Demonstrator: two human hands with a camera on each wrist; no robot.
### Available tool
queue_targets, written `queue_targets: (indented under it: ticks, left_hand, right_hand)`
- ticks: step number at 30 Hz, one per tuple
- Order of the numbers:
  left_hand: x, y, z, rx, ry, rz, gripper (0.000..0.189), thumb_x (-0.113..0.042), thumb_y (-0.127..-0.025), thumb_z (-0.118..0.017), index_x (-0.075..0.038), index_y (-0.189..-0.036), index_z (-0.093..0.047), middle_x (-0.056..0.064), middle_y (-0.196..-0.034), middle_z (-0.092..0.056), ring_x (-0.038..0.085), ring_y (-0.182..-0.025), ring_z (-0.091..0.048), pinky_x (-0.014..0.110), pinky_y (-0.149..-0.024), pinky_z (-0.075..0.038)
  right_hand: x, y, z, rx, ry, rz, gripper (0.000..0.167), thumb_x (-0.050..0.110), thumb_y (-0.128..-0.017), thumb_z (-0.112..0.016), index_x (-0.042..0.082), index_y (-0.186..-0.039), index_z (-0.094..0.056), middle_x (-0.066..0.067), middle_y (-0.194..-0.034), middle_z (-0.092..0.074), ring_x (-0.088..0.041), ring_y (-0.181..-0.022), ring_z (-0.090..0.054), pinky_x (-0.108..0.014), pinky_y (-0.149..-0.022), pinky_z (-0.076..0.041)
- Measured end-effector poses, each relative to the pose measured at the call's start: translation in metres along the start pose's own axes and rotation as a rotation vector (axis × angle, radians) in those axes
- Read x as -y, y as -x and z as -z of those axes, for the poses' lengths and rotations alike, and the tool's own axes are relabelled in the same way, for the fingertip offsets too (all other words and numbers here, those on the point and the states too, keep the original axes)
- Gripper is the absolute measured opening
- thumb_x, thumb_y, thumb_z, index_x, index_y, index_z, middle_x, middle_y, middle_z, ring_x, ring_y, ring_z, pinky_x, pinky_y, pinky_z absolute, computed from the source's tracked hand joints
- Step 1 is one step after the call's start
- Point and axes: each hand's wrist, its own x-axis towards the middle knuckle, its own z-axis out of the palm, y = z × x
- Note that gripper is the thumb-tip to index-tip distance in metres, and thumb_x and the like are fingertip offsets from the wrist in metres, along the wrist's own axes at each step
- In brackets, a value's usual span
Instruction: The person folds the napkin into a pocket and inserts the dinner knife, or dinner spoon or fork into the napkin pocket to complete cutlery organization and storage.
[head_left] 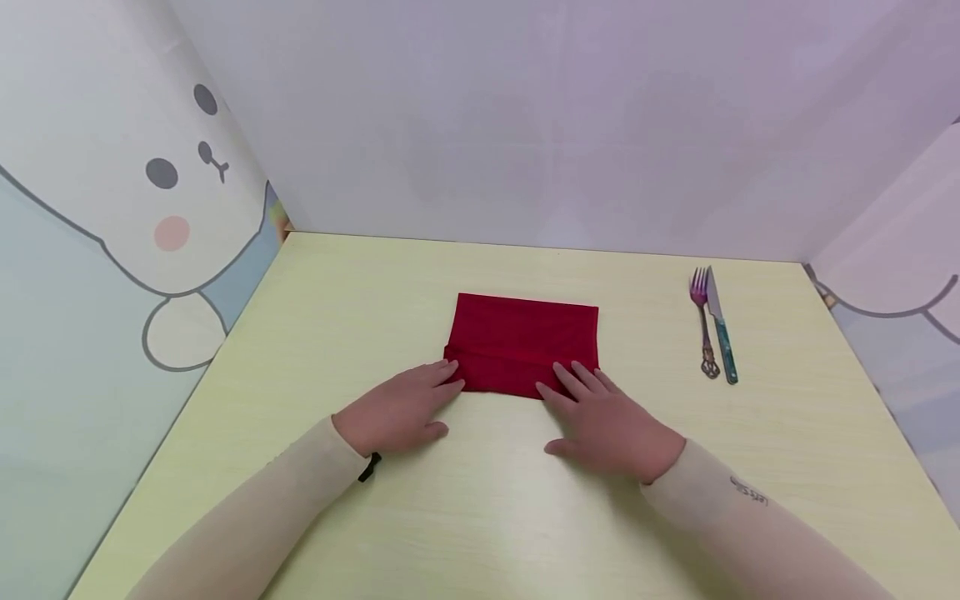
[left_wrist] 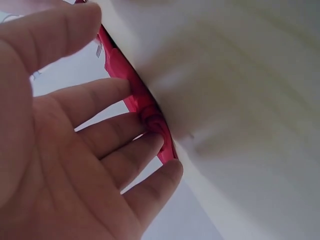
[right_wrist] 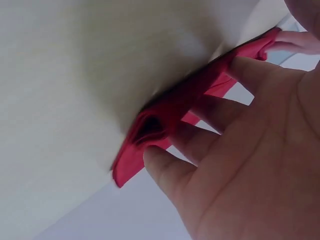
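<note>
A red cloth (head_left: 525, 321), its near part turned over into a flat band, lies on the pale table. At the band's left end rest the extended fingertips of my left hand (head_left: 401, 408). My right hand (head_left: 611, 425) lies across its right end with the fingers spread and the thumb off the cloth. In the left wrist view, fingertips touch the folded layers of the red cloth (left_wrist: 117, 65). A hollow loop of fabric shows at the end of the red cloth (right_wrist: 195, 95) in the right wrist view, beside my fingers.
Toward the right side of the table (head_left: 480, 517), a fork (head_left: 705, 333) and a knife (head_left: 724, 346) with a green handle lie side by side. A pale backdrop (head_left: 487, 125) rises behind the table, and printed cartoon panels (head_left: 90, 275) flank it.
</note>
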Motion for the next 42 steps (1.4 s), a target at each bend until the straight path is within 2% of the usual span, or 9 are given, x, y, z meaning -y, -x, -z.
queue_targets:
  ticks: [8,14,19,25,28,31,34,38,42]
  left_hand:
    - [0.000,-0.002,0.003,-0.006,0.012,0.016,0.063,-0.032,-0.099,-0.068,0.000,-0.150,-0.051,0.020,-0.160,-0.039,0.037,-0.151,-0.031,0.045,-0.122,-0.028]
    - [0.003,-0.009,0.004,-0.015,0.034,0.044,0.060,-0.034,-0.099,-0.068,-0.001,-0.147,-0.055,0.019,-0.158,-0.043,0.036,-0.151,-0.029,0.044,-0.123,-0.026]
    - [0.010,-0.016,0.012,-0.033,0.114,0.072,0.053,-0.031,-0.099,-0.068,-0.002,-0.143,-0.059,0.016,-0.153,-0.049,0.035,-0.145,-0.040,0.045,-0.118,-0.034]
    - [0.022,-0.026,0.022,-0.018,0.223,0.100,0.046,-0.027,-0.100,-0.067,-0.005,-0.140,-0.062,0.011,-0.145,-0.057,0.030,-0.137,-0.049,0.043,-0.114,-0.040]
    - [0.033,-0.032,0.030,-0.025,0.339,0.142,0.042,-0.029,-0.101,-0.066,-0.009,-0.138,-0.064,0.005,-0.140,-0.060,0.027,-0.133,-0.052,0.044,-0.111,-0.043]
    - [0.050,-0.045,0.038,-0.086,0.491,0.230,0.038,-0.031,-0.102,-0.064,-0.012,-0.135,-0.065,0.000,-0.132,-0.062,0.023,-0.125,-0.056,0.044,-0.106,-0.047]
    - [0.067,-0.061,0.044,-0.150,0.613,0.319,0.038,-0.032,-0.104,-0.061,-0.011,-0.135,-0.063,0.002,-0.127,-0.063,0.023,-0.119,-0.057,0.044,-0.101,-0.050]
    - [0.085,-0.084,0.047,-0.194,0.722,0.414,0.039,-0.032,-0.104,-0.059,-0.008,-0.134,-0.060,0.006,-0.124,-0.063,0.024,-0.111,-0.060,0.042,-0.096,-0.051]
    - [0.095,-0.104,0.046,-0.207,0.799,0.478,0.040,-0.029,-0.102,-0.062,-0.005,-0.134,-0.060,0.009,-0.119,-0.065,0.023,-0.102,-0.066,0.040,-0.089,-0.053]
  right_hand:
    - [-0.018,0.000,0.002,-0.010,-0.019,0.001,0.083,0.058,-0.096,-0.066,0.016,-0.162,-0.037,-0.018,-0.167,-0.025,-0.044,-0.154,-0.016,-0.063,-0.119,-0.024]
    - [-0.025,-0.003,0.007,-0.093,-0.057,0.016,0.068,0.045,-0.102,-0.063,0.010,-0.158,-0.044,-0.023,-0.164,-0.031,-0.045,-0.152,-0.024,-0.061,-0.118,-0.027]
    - [-0.037,-0.010,0.009,-0.154,-0.066,0.019,0.056,0.027,-0.104,-0.063,0.003,-0.153,-0.048,-0.026,-0.158,-0.039,-0.046,-0.146,-0.035,-0.059,-0.116,-0.033]
    - [-0.050,-0.017,0.012,-0.115,-0.096,-0.013,0.055,0.023,-0.101,-0.068,0.000,-0.149,-0.052,-0.026,-0.154,-0.044,-0.047,-0.141,-0.043,-0.061,-0.110,-0.039]
    - [-0.057,-0.022,0.019,-0.102,-0.139,-0.061,0.058,0.026,-0.100,-0.069,0.000,-0.149,-0.051,-0.026,-0.154,-0.045,-0.047,-0.141,-0.042,-0.061,-0.112,-0.038]
    - [-0.070,-0.032,0.027,-0.112,-0.197,-0.149,0.061,0.028,-0.100,-0.069,-0.001,-0.150,-0.049,-0.025,-0.151,-0.047,-0.046,-0.139,-0.044,-0.060,-0.113,-0.038]
    - [-0.084,-0.044,0.036,-0.125,-0.285,-0.236,0.063,0.027,-0.100,-0.068,-0.003,-0.150,-0.045,-0.026,-0.147,-0.048,-0.045,-0.136,-0.045,-0.060,-0.112,-0.039]
    - [-0.097,-0.057,0.045,-0.131,-0.438,-0.303,0.066,0.026,-0.103,-0.064,-0.007,-0.152,-0.036,-0.029,-0.148,-0.044,-0.046,-0.134,-0.046,-0.060,-0.110,-0.041]
    - [-0.106,-0.068,0.051,-0.119,-0.560,-0.335,0.068,0.026,-0.103,-0.063,-0.008,-0.153,-0.033,-0.030,-0.147,-0.044,-0.045,-0.130,-0.049,-0.058,-0.107,-0.044]
